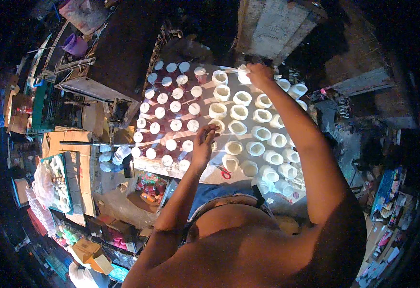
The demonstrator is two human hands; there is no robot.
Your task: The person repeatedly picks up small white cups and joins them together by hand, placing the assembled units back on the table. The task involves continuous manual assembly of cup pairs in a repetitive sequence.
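Right hand (259, 74): your knuckles cover part of a white cup (243, 77) at the far edge; glare washes out the fingertips, grip unclear. Your right forearm (291, 115) hides some right-side cups. Left hand (204, 146): your fingers block one side of a pale cup (221, 126); contact can't be told. Your torso (238, 249) runs off the lower edge. Coloured packets (151, 186) too small to identify. Bag (42, 181) masks part of a tray (69, 189). White shape (86, 277), lower left: cut off, unidentifiable.
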